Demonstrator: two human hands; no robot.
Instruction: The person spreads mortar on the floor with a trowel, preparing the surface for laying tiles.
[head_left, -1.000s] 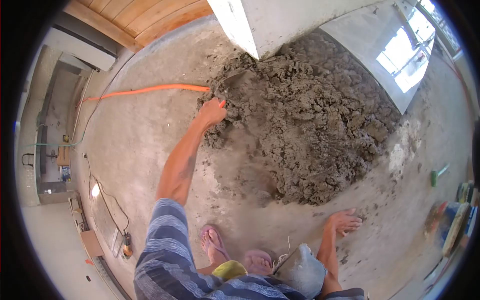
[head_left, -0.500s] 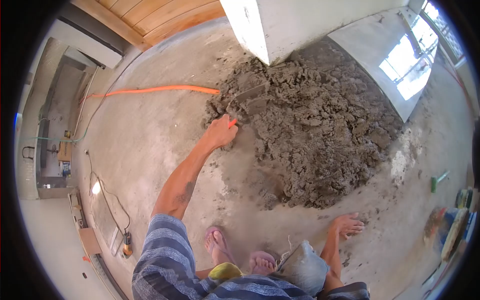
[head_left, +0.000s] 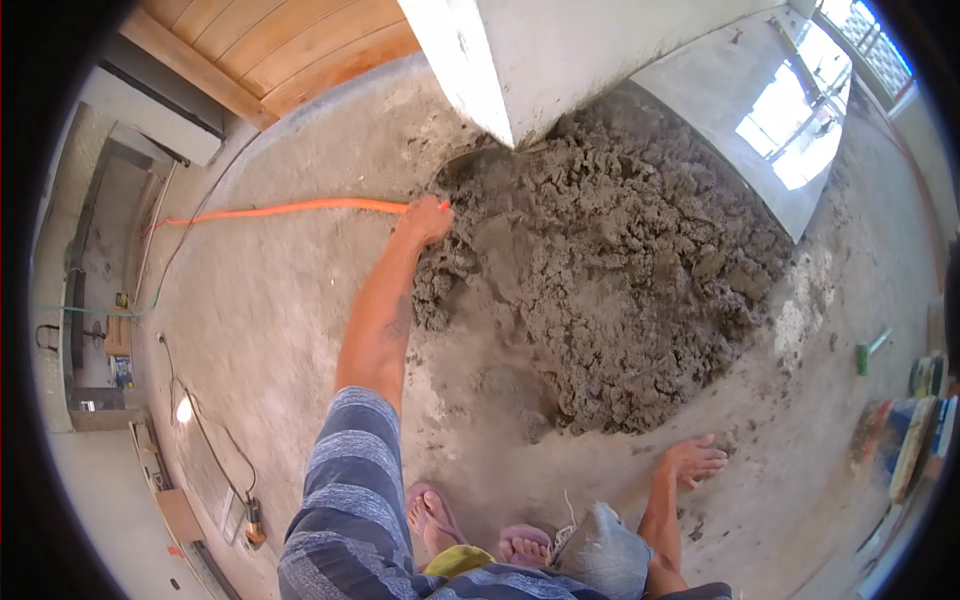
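My left hand [head_left: 428, 220] reaches to the upper left edge of a large heap of wet mortar [head_left: 640, 270]. Its fingers are wrapped round the orange handle [head_left: 444, 206] of a trowel, and only the handle's end shows clearly. The blade is mostly lost against the grey mortar near the wall corner. Fingers spread, my right hand [head_left: 694, 460] rests on the concrete floor just below the heap's lower right edge and holds nothing.
A white wall corner [head_left: 512, 120] juts down into the heap. An orange hose [head_left: 300, 206] runs left from my left hand. A shiny panel [head_left: 770, 120] borders the heap. A power tool [head_left: 254, 520] and lit bulb [head_left: 184, 409] lie left; a green-headed brush [head_left: 863, 358] lies right.
My left hand has moved up and slightly left with the trowel, toward the wall corner. The view has shifted a little. My right hand stays on the floor.
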